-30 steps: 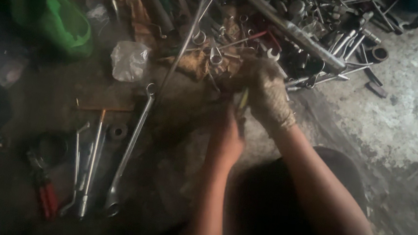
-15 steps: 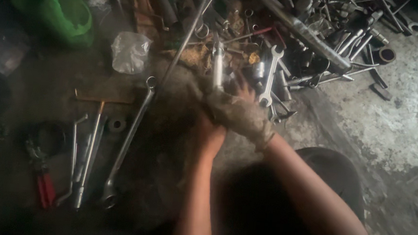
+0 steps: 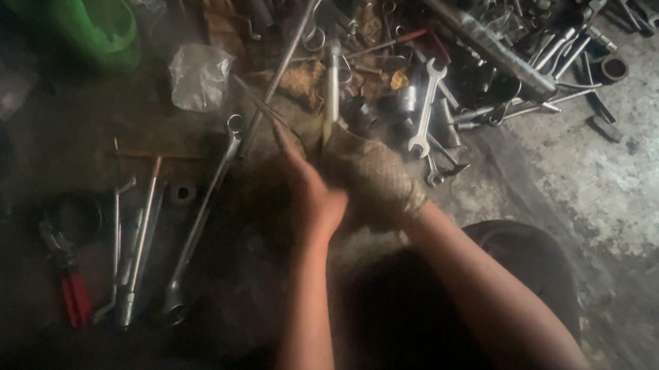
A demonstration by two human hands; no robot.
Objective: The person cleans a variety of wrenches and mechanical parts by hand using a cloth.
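Observation:
My right hand [image 3: 375, 182] wears a dirty knit glove and is closed around the yellowish handle of a silver tool [image 3: 333, 82] whose shaft sticks up toward the tool pile. My bare left hand [image 3: 310, 190] presses against the glove from the left. Its fingers reach up-left along a thin pointed metal tool [image 3: 262, 106], which it seems to grip; that part is blurred. Both hands hover over the dark floor just in front of the pile of wrenches [image 3: 466, 64].
An open-ended spanner [image 3: 425, 111] lies right of the hands. A long ring spanner [image 3: 201, 223], T-handle rods [image 3: 139, 242] and red-handled pliers [image 3: 71, 295] lie left. A green container [image 3: 95, 22], a crumpled plastic bag [image 3: 197, 76] and a dark round bowl [image 3: 534, 262] are nearby.
Both hands pulled back from the pile toward me. The left hand swung up-left with the thin tool, and the gloved right hand dropped lower with the silver tool.

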